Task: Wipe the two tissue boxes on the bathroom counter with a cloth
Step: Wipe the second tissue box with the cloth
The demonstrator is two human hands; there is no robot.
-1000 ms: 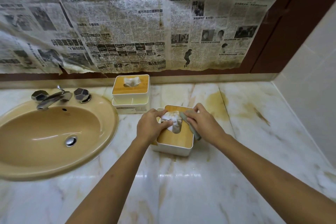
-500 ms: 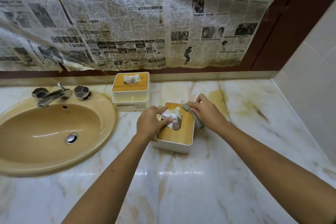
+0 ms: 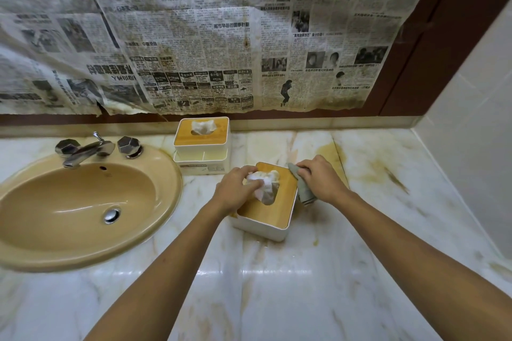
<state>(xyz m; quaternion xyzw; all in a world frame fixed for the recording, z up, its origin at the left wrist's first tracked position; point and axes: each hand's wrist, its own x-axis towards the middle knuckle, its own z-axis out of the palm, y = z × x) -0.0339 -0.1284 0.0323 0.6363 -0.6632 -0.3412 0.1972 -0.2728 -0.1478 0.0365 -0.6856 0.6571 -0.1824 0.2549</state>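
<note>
Newspaper sheets [image 3: 210,36], yellowed and stained, cover the wall above the table. The marble table [image 3: 277,285] is white with brown veins and carries rust-coloured stains toward its right rear. A tan oval basin [image 3: 83,207] is set into its left part, with a chrome tap [image 3: 88,151] at the rear rim. The far tissue box [image 3: 201,144], white with a wooden lid and a tissue standing out of its slot, sits against the back edge just right of the basin, with a low divided tray on its front. The near tissue box [image 3: 266,202], same make, sits in the middle of the table, turned at an angle, well apart from the far one. My left hand [image 3: 235,191] rests on its left side, fingers pinching the white tissue [image 3: 264,184] that rises from the lid slot. My right hand [image 3: 321,180] is clenched on a grey-green cloth [image 3: 303,188], which is pressed along the right edge of the near box's lid and hangs down its right side.
</note>
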